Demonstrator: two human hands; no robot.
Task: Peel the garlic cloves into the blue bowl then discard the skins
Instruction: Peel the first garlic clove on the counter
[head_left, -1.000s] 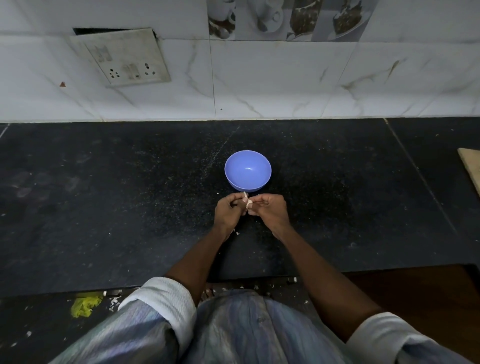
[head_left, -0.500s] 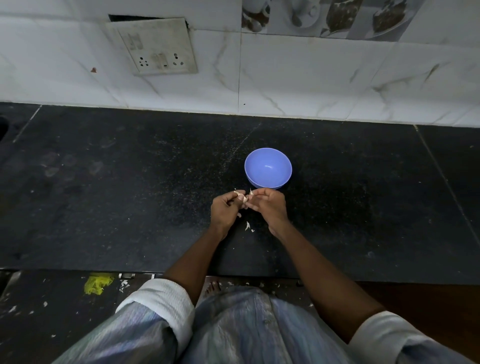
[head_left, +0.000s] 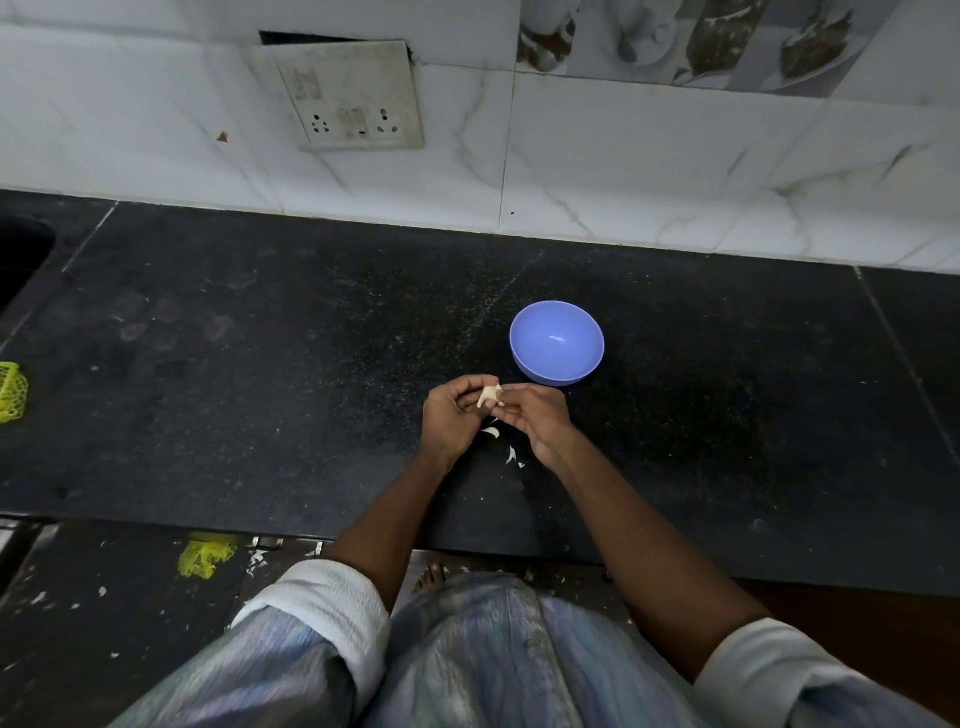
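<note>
Garlic clove (head_left: 489, 397): pinched between left hand (head_left: 451, 420) and right hand (head_left: 535, 418), just before the blue bowl (head_left: 557, 340).
Skins (head_left: 500, 441): scattered on the counter (head_left: 260, 389) beneath the hands.

I see a plain periwinkle-blue bowl (head_left: 557, 340) on a black, pale-speckled worktop (head_left: 260, 374). The garlic clove (head_left: 489, 397) is cream-beige; white skin scraps (head_left: 491, 432) lie below it. The wall tiles (head_left: 649, 171) are white with grey marble veining. My sleeves (head_left: 332, 597) have white cuffs.

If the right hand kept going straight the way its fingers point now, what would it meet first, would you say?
The right hand points leftward at the garlic clove, which it already pinches; just beyond is the left hand. Depth is unclear.
</note>
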